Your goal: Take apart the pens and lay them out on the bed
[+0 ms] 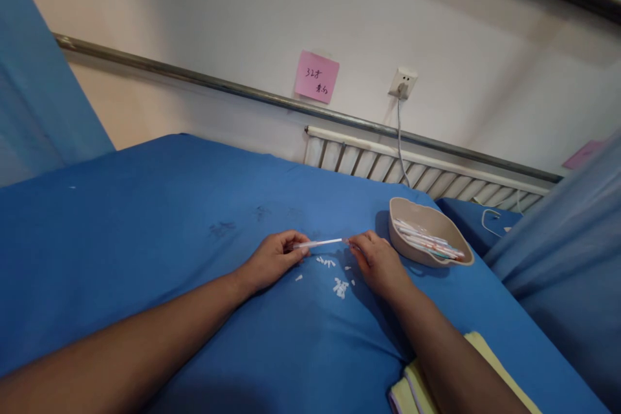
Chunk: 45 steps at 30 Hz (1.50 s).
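Note:
My left hand [284, 253] is closed, with thumb and fingers pinching a slim white stick [330, 242] near its left end. The stick lies almost level above the blue sheet, and its left part looks thicker than its right. My right hand [376, 262] is closed at the stick's right end, where a small pinkish bit shows at the fingertips. Whether that bit is part of the stick I cannot tell. On the sheet below, between the hands, lie several small white pieces [340, 288], some in a little heap and others scattered.
A beige basin [427, 223] holding several slim white and orange sticks [427, 242] stands right of my right hand. A folded yellow cloth [412, 391] lies under my right forearm. Behind the blue-sheeted bed [145, 220] are a radiator [378, 162] and a metal rail [233, 88]. Blue curtains hang at both sides.

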{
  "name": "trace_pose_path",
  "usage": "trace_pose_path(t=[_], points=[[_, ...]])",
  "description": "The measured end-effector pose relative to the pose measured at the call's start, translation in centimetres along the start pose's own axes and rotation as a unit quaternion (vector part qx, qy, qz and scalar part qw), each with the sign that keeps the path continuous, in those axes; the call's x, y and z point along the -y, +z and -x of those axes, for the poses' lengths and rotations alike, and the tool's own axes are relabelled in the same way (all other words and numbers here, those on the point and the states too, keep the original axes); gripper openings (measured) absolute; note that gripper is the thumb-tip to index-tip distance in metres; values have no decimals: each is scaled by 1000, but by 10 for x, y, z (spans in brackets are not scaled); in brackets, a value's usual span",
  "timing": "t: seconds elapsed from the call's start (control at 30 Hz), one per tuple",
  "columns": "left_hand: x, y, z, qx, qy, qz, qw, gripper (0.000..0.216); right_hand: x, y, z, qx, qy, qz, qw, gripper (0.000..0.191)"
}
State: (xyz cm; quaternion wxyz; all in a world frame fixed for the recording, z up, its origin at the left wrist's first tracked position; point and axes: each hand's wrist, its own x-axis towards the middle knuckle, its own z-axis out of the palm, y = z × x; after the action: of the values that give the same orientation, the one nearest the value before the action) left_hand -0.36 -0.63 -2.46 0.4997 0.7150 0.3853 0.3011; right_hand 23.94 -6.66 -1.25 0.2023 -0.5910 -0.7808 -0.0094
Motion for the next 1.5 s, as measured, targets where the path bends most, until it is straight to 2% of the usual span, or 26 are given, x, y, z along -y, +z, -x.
trace_pose_path(t=[0.13, 0.43, 0.77, 1.0, 1.27, 1.5], points=[[-1, 0, 0, -3, -1, -14, 1000, 27, 3, -6, 0, 25, 13, 36, 999, 24], [1, 0, 1, 2, 2, -15, 1000, 26, 7, -9, 0, 18, -1, 51, 999, 25], [-8, 0, 2, 11, -2, -27, 1000, 27, 11, -12, -2, 36, -64, 67, 995, 27], [-13, 1, 7, 57, 3, -34, 998, 26, 21, -9, 2, 65, -77, 7, 995, 29], [-12, 0, 7, 48, 2, -7, 999, 23, 26, -1, 6, 47, -79, -54, 994, 28], [-13, 1, 9, 68, -27, 17, 997, 25, 23, 0, 5, 33, -88, -72, 993, 26]])
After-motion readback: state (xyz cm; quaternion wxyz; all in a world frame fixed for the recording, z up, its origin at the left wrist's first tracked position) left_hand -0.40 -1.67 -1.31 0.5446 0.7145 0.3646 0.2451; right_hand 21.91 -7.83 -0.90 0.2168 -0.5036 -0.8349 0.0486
